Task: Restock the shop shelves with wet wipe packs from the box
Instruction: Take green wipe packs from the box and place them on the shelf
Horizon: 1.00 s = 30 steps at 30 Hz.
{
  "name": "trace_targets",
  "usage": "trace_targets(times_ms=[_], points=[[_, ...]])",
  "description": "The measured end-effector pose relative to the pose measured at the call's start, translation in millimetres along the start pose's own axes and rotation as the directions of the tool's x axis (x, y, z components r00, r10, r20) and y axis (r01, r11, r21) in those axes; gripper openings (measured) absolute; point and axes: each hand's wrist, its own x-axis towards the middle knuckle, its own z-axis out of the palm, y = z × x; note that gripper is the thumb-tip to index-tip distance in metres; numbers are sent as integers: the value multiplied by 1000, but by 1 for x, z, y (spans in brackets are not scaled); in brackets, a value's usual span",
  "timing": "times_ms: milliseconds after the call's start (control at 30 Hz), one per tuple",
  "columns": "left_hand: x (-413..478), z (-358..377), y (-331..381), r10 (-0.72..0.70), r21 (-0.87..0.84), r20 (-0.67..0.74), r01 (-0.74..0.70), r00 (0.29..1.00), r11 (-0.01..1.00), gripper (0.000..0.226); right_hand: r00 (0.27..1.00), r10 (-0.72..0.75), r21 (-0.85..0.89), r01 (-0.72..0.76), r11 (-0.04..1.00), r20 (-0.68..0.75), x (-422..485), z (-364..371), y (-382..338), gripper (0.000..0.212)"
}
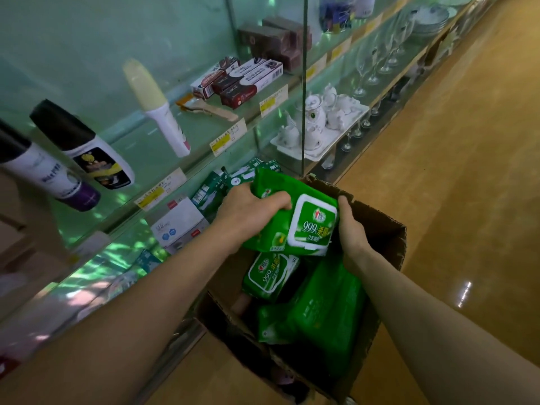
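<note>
A brown cardboard box (388,229) stands open on the floor beside the glass shelves. Above it, both hands hold a green wet wipe pack (309,226) with a white lid. My left hand (248,209) grips the pack's upper left end, fingers curled over it. My right hand (352,229) holds its right edge, partly hidden behind the pack. Several more green packs (324,305) lie loose inside the box. On the low shelf behind my left hand, green packs (210,191) stand in a row.
Glass shelves (204,135) run along the left with bottles (84,147), toothpaste boxes (242,80) and yellow price tags. A vertical glass divider (304,83) stands just beyond the box; behind it are a white tea set (318,118) and wine glasses. Wooden floor (467,171) lies to the right.
</note>
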Motion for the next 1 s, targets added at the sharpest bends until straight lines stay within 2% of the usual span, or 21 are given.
trace_targets(times_ms=[67,167,333,367,467,500,567,667,833,900,1000], points=[[0,-5,-6,-89,-189,17,90,996,978,18,999,-23,7,23,1000,49,-5,0,-8,64],[3,-14,-15,-188,-364,39,189,981,912,35,994,-23,3,22,1000,110,-15,-11,-23,76],[-7,-22,1,-132,-455,167,195,977,869,34,988,-39,-62,49,997,151,-44,-31,-60,54],[-11,-22,7,-112,-472,192,192,975,861,34,986,-52,-68,64,996,155,-52,-35,-68,58],[-24,-18,35,-70,-444,266,186,962,876,34,990,-141,-142,142,980,19,-76,-46,-92,102],[-29,-17,47,-54,-427,287,178,956,886,33,980,-196,-166,189,968,-25,-86,-51,-100,108],[-39,-14,72,-26,-397,318,158,948,904,37,956,-282,-198,262,945,-79,-108,-61,-118,103],[-54,-4,111,36,-368,323,91,946,926,47,898,-410,-242,367,898,-160,-146,-80,-149,79],[-84,24,185,211,-350,332,-87,920,933,45,764,-564,-291,488,823,-313,-215,-127,-194,35],[-97,38,214,283,-360,343,-153,896,920,47,693,-610,-322,519,792,-383,-237,-151,-208,39],[-116,63,258,388,-376,353,-251,851,892,50,600,-639,-342,543,767,-481,-268,-187,-228,68]])
